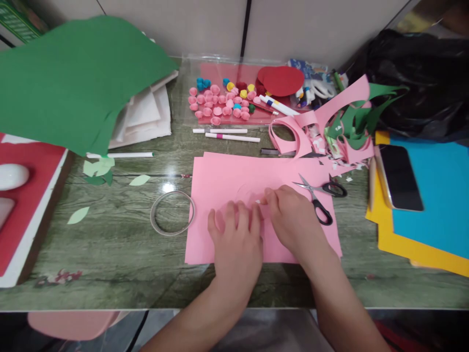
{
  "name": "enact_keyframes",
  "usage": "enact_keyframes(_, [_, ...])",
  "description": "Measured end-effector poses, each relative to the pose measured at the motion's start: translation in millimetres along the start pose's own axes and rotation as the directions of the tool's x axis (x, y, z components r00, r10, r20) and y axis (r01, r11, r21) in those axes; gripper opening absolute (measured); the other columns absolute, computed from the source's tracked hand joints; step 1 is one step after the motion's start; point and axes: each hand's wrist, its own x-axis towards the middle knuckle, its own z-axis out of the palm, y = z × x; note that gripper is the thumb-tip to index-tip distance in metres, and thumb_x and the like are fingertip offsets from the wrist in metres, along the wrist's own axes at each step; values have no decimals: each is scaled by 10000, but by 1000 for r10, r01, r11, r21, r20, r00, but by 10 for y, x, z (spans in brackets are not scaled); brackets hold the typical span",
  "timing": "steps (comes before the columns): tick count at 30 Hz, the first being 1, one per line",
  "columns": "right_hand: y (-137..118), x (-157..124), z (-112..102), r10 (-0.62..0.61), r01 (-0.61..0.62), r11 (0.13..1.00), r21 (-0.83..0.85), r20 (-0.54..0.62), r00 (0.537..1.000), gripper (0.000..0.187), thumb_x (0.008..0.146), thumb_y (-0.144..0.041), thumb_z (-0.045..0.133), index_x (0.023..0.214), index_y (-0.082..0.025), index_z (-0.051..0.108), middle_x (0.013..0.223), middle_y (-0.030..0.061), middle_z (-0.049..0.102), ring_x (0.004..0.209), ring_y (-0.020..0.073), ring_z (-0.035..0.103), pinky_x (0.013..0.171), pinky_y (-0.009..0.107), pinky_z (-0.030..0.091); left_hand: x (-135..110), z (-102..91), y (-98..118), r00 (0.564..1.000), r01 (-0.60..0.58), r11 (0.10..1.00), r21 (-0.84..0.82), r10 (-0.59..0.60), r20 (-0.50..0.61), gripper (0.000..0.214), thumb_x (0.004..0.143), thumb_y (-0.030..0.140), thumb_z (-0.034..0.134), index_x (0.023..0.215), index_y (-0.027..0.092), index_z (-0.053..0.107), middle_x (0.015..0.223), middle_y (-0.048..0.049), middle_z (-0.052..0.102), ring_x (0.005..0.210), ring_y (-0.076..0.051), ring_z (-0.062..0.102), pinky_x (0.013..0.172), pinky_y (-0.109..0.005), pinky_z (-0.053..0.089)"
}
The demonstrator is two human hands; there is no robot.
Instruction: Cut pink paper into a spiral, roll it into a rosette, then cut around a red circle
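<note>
Forearms (205,318) are extending over the near edge of the pink paper (222,178), and from my remote seat I am seeing the left hand (238,239) resting on it, fingers loosely spread. Just beside it, over the paper's middle, the right hand (293,215) is sitting curled, its thumb and forefinger bunching at a small white bit (258,201), though I cannot tell whether they are pinching it. Scissors (311,188) are lying open across the paper's right side.

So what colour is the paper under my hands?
The paper is pink, shown best in the head view.
</note>
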Motion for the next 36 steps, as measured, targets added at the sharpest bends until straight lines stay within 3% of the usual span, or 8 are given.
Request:
enact_keyframes(3, [67, -7, -96, 97, -101, 993, -55, -74, 993, 328, 921, -288, 345, 684, -186, 549, 667, 94, 562, 627, 229, 539, 546, 342, 345, -6, 28, -6, 1000, -11, 1000, 5, 12, -27, 414, 867, 159, 405, 1268, 205, 498, 1241, -137, 550, 1203, -325, 429, 980, -634, 237])
enact_keyframes(5, [117, -20, -157, 158, -156, 987, 34, -95, 983, 312, 918, -315, 371, 674, -195, 524, 683, 73, 558, 628, 213, 531, 571, 338, 353, -6, 40, -12, 999, -19, 1000, 5, 19, -42, 411, 869, 151, 398, 1264, 202, 498, 1228, -136, 554, 1212, -326, 423, 985, -635, 227])
enact_keyframes(10, [119, -49, -61, 47, -28, 963, 267, -63, 997, 64, 842, -244, 509, 800, -197, 523, 786, 40, 546, 737, 190, 530, 682, 323, 406, 6, 39, -16, 996, -32, 999, 19, 33, -81, 389, 875, 149, 377, 1236, 177, 520, 1202, -134, 570, 1220, -332, 422, 999, -621, 222])
enact_keyframes(15, [52, -38, 153, 47, -38, 991, 127, -71, 996, 52, 807, -236, 532, 807, -199, 495, 840, 60, 542, 838, 242, 503, 715, 365, 362, 10, 60, -18, 994, -44, 999, 18, 46, -101, 366, 878, 157, 379, 1202, 181, 549, 1204, -134, 575, 1232, -331, 413, 1007, -614, 214])
enact_keyframes(23, [45, -37, 186, 103, -100, 994, 44, -63, 993, 86, 818, -289, 523, 846, -212, 495, 884, 65, 543, 853, 271, 479, 679, 367, 301, 11, 62, -42, 993, -51, 999, 9, 52, -109, 356, 868, 150, 412, 1184, 202, 568, 1194, -128, 588, 1235, -335, 425, 1016, -610, 198])
enact_keyframes(33, [26, -56, 182, 130, -126, 989, 72, -54, 990, 52, 816, -260, 513, 850, -222, 506, 900, 61, 536, 862, 269, 467, 703, 381, 306, 11, 25, -46, 995, -45, 999, 5, 46, -93, 362, 865, 151, 418, 1188, 215, 567, 1194, -134, 591, 1239, -340, 424, 1011, -623, 203])
enact_keyframes(36, [80, -47, 165, 152, -123, 957, 263, -90, 984, 25, 807, -223, 499, 829, -221, 488, 848, 32, 528, 826, 230, 476, 717, 363, 324, 9, 32, -48, 992, -47, 999, 0, 47, -115, 350, 876, 168, 409, 1184, 210, 570, 1227, -133, 576, 1251, -335, 413, 1019, -616, 190])
